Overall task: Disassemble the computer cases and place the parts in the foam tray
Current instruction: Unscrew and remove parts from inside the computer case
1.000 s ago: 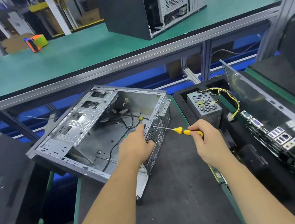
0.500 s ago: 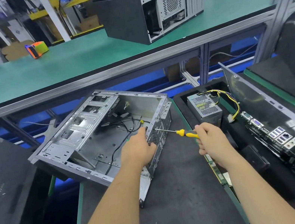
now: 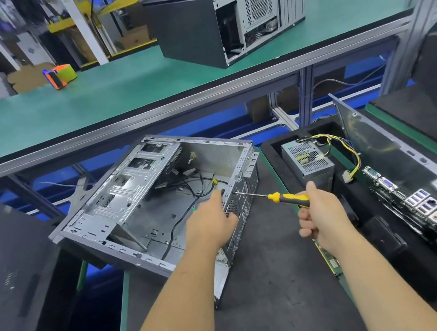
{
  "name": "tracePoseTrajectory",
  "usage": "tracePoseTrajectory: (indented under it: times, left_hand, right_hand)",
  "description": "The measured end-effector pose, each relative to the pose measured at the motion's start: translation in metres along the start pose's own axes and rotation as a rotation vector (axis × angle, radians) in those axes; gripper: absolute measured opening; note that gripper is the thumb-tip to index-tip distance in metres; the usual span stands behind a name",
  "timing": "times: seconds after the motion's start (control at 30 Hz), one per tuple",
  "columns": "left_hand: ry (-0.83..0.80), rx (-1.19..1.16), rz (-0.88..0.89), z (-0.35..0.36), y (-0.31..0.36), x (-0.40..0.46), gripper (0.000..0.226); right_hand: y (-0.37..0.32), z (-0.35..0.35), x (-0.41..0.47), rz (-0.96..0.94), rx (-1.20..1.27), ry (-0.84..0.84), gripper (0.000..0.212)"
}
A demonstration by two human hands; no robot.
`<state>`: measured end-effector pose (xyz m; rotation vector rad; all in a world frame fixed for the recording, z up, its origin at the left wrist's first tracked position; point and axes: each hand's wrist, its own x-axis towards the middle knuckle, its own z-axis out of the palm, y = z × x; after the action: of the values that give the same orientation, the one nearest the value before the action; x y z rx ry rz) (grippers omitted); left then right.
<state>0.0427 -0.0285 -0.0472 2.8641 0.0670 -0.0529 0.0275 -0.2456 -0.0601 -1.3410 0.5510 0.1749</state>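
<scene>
Nearest to me, my right hand is clenched around the yellow and black handle of the screwdriver. The shaft runs from this grip up and to the left, almost level, and its tip meets the back panel of the open case near the top edge. So the long axis of the tool goes across from right to left into the panel, and I judge that the coming move is a turn about this axis, if a screw sits at the tip; the screw itself is too small for me to see.

My left hand is just left of the tip, with fingers curled over the same back edge of the case, holding it steady. The left hand is nearer to the screw place, but the right one carries the tool.

The case lies on its side on the dark desk, open side up, with loose black cables inside. To the right, the foam tray already has a power supply and a board.
</scene>
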Motion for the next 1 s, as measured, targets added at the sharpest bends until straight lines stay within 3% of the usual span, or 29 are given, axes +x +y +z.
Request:
tracePoseTrajectory:
  times: [0.07, 0.13, 0.23, 0.33, 0.47, 0.57, 0.7, 0.77, 0.87, 0.93, 1.0]
  left_hand:
    - [0.001, 0.0, 0.0, 0.001, 0.0, 0.001, 0.028]
    - [0.003, 0.005, 0.002, 0.001, 0.0, 0.001, 0.029]
    - [0.008, 0.01, 0.004, 0.001, 0.001, 0.001, 0.029]
    - [0.004, 0.009, 0.008, 0.0, 0.001, 0.0, 0.031]
    - [0.007, 0.005, 0.011, 0.0, 0.001, 0.0, 0.034]
    - [0.01, 0.006, 0.011, 0.001, 0.0, 0.0, 0.033]
    - [0.015, -0.005, 0.011, 0.002, 0.0, 0.001, 0.035]
    - [0.02, -0.003, 0.011, 0.002, -0.001, 0.001, 0.035]
    - [0.024, -0.001, 0.012, 0.002, -0.001, 0.002, 0.035]
    - [0.025, -0.003, 0.009, 0.002, -0.001, 0.002, 0.034]
    - [0.023, -0.001, 0.008, 0.002, 0.0, 0.001, 0.034]
  right_hand:
    - [0.003, -0.004, -0.001, -0.215, -0.107, -0.012, 0.033]
    - [0.006, -0.011, -0.007, -0.57, -0.331, -0.062, 0.023]
    - [0.01, -0.021, -0.006, -0.886, -0.559, -0.112, 0.032]
    - [0.013, -0.014, -0.008, -0.694, -0.449, -0.061, 0.038]
    - [0.011, 0.002, -0.009, -0.4, -0.038, -0.029, 0.009]
    - [0.005, 0.001, -0.002, -0.195, -0.18, -0.001, 0.031]
    - [0.01, -0.008, -0.003, -0.47, -0.342, 0.032, 0.02]
    - [0.011, -0.01, -0.005, -0.554, -0.33, 0.01, 0.027]
    - [0.011, -0.009, -0.005, -0.473, -0.146, -0.067, 0.033]
    - [0.008, -0.005, -0.004, -0.326, -0.034, -0.101, 0.01]
    - [0.005, -0.004, -0.001, -0.197, -0.098, -0.046, 0.026]
